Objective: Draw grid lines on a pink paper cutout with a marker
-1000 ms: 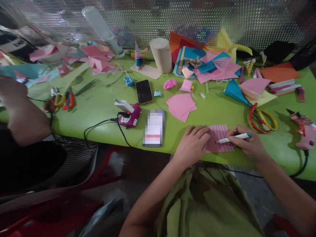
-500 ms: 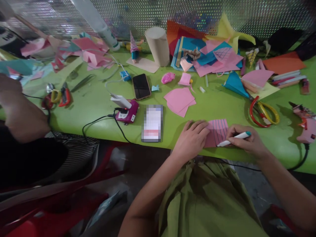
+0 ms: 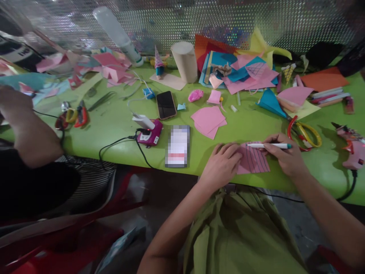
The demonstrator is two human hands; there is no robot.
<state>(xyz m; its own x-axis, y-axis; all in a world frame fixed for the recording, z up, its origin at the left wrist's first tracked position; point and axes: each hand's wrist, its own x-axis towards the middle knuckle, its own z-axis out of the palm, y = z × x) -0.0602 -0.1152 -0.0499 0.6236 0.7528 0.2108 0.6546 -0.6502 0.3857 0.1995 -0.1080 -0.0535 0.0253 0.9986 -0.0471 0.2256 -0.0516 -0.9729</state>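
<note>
A pink sheet of paper (image 3: 252, 163) with several dark lines drawn on it lies near the front edge of the green table (image 3: 122, 146). Flat on its left part rests my left hand (image 3: 224, 163), fingers stretched out. My right hand (image 3: 285, 154) grips a white marker (image 3: 270, 145) with a teal end, and the marker's tip is at the top part of the paper. Beyond my hands lie cut pink paper pieces (image 3: 208, 120). Scissors with red and yellow handles (image 3: 309, 135) are behind my right hand.
A lit phone (image 3: 178, 146), a dark phone (image 3: 166, 104) and a purple power adapter (image 3: 152, 133) with cords lie to the left. A pink glue gun (image 3: 353, 152) stands at the right. Coloured paper (image 3: 236, 72) is piled at the back. Another person's arm (image 3: 31, 129) rests far left.
The marker's tip has moved from the paper's lower edge to its upper part, and my right hand has shifted slightly up. The paper shows more lines toward the right. The view has tilted slightly.
</note>
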